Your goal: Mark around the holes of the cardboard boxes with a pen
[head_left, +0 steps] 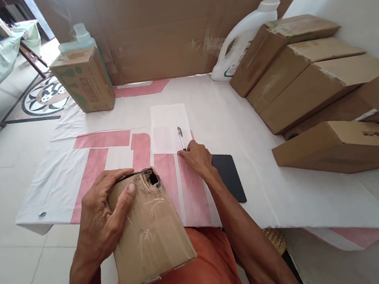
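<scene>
Left hand clamped over the top corner of the torn cardboard box — thumb across the face, fingers wrapped round the far edge, box resting on the lap at the near edge of the white-and-pink sheet. Right hand down on the sheet, fingertips closing on the lower end of the pen, which lies across the white paper; grip narrow, whether actually pinched round the barrel hard to tell. Black pad just beside the wrist. Best done — probably — pinching low on the barrel, lifting clear without dragging the paper, keeping the box braced flat so the holed corner stays up and steady.
</scene>
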`<action>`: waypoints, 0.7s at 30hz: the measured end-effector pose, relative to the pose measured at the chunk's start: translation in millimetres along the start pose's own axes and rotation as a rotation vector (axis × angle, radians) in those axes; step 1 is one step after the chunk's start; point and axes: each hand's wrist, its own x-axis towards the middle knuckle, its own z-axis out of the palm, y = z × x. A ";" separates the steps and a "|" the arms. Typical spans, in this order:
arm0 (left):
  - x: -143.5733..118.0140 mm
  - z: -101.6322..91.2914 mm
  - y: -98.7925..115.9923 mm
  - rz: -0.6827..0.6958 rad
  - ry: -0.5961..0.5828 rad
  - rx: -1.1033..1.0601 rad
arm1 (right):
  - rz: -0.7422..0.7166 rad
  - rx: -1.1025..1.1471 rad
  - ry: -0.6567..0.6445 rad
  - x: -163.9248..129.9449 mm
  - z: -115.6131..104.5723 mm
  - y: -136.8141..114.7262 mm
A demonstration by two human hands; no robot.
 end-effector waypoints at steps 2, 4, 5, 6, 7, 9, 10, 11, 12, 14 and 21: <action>0.2 0.8 0.1 0.005 0.000 -0.010 | 0.009 0.049 -0.026 5.5 2.1 0.5; 1.1 1.6 0.4 0.010 0.002 -0.025 | -0.008 0.132 -0.031 2.5 -3.2 4.6; 1.6 2.2 0.8 0.015 0.002 -0.032 | -0.023 0.187 -0.025 -2.5 -8.6 6.5; 2.0 2.8 1.4 0.022 -0.001 -0.038 | -0.039 0.246 -0.015 -9.8 -15.5 7.5; 2.3 3.4 2.3 0.031 -0.005 -0.043 | -0.055 0.301 0.001 -19.6 -23.7 7.1; 1.9 4.7 4.8 0.053 -0.018 -0.045 | -0.113 0.468 0.034 -46.3 -41.3 1.2; 1.1 5.3 6.2 0.069 -0.024 -0.045 | -0.158 0.572 0.049 -63.0 -49.6 -4.2; -0.1 5.9 7.6 0.087 -0.030 -0.044 | -0.232 0.754 0.049 -81.2 -56.7 -10.6; -1.7 6.4 8.9 0.110 -0.036 -0.041 | -0.310 0.904 0.030 -100.4 -62.1 -17.6; -5.7 7.3 11.2 0.158 -0.056 -0.030 | -0.423 1.051 -0.007 -138.5 -67.6 -30.3; -21.1 10.6 17.4 0.239 -0.101 -0.054 | -0.569 0.897 0.164 -207.7 -67.8 -38.3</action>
